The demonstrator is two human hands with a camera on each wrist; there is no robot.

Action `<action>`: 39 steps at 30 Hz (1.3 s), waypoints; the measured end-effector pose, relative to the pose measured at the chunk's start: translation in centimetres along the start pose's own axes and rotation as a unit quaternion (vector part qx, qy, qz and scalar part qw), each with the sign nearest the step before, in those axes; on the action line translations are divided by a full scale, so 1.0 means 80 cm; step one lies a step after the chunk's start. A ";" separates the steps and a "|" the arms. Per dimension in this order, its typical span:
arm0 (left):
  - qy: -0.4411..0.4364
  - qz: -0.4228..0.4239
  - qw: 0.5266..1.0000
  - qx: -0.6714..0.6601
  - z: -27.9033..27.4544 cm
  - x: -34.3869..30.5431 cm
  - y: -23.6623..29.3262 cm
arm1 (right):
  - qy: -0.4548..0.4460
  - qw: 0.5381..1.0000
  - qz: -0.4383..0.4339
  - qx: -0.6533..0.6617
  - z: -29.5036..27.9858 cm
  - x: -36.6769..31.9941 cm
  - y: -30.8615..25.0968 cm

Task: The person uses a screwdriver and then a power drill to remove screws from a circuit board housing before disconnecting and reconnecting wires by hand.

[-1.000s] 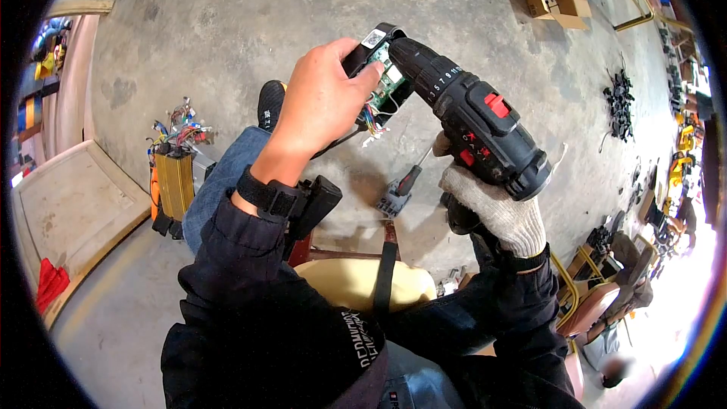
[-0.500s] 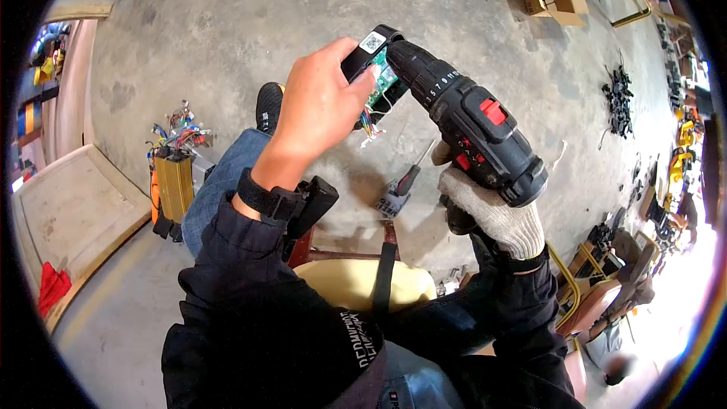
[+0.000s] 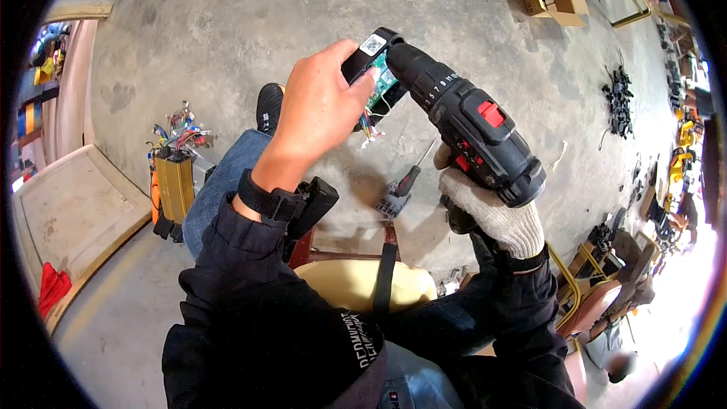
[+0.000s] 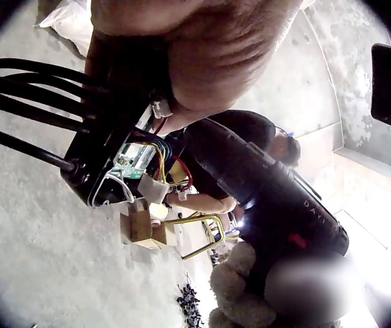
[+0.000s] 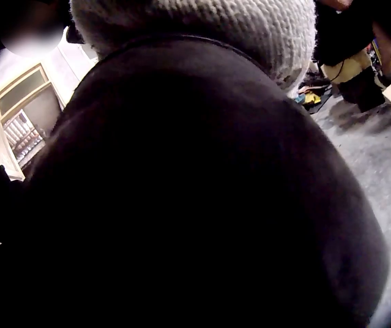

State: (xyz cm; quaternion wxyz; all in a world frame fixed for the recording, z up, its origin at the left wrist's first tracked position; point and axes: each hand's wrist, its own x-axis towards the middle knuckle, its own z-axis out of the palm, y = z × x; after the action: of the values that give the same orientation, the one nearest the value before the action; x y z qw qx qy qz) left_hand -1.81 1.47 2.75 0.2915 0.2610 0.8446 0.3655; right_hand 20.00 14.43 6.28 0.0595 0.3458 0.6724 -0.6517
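Observation:
My bare left hand (image 3: 319, 106) grips a black case (image 3: 362, 63) with a white code label, its thumb over the green circuit board (image 3: 383, 76) inside. Coloured wires (image 3: 369, 127) hang from the case's lower end; thick black cables (image 4: 38, 96) leave it in the left wrist view. My right hand (image 3: 496, 212), in a whitish knitted glove, holds a black cordless drill (image 3: 473, 117) with red switches. The drill's front end is at the case's open side; its tip is hidden. In the right wrist view, the glove (image 5: 202, 34) shows above a dark shape that covers most of the picture.
On the floor below lies a screwdriver (image 3: 409, 180) on a small grey piece. A gold box (image 3: 176, 188) with wires stands by my left leg. A cardboard box (image 3: 556, 1), a black cable pile (image 3: 619, 102) and chairs (image 3: 594, 307) lie to the right.
The drill's rear has shifted slightly left and down, and the case has tilted a little. Both hands keep their hold.

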 end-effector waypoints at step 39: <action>-0.109 -0.098 0.855 -0.497 -0.007 0.016 -0.022 | 0.153 0.875 0.083 0.452 -0.004 0.028 -0.004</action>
State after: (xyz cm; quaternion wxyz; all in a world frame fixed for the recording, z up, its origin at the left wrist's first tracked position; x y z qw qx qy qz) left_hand -3.48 0.97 1.35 0.5070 0.0349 0.5344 0.6754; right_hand 18.25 15.61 5.40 -0.1526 0.4848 0.2743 -0.8164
